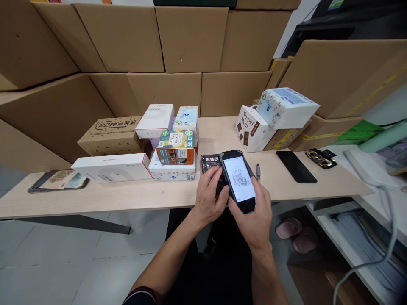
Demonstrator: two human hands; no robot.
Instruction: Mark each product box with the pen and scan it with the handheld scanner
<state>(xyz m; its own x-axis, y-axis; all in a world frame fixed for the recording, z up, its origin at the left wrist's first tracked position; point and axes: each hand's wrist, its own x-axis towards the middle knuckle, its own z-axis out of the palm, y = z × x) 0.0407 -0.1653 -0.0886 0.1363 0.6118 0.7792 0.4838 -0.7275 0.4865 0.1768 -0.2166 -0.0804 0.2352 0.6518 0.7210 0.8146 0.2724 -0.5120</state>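
Observation:
A black rugged phone (239,178) with a lit screen is held over the front edge of the light wooden table (111,197). My right hand (254,214) grips the phone from below and the right side. My left hand (208,197) is closed on the phone's left edge, fingers curled over it. Under my left fingers a dark packet with white lettering (210,162) lies on the table, partly hidden by the phone.
Stacked small product boxes (173,148) stand left of the phone, a long white box (111,167) further left. A Super Meal box (252,127) and tissue pack (286,106) sit right. A pen (258,171), black phone (295,166), cardboard cartons (190,38) behind.

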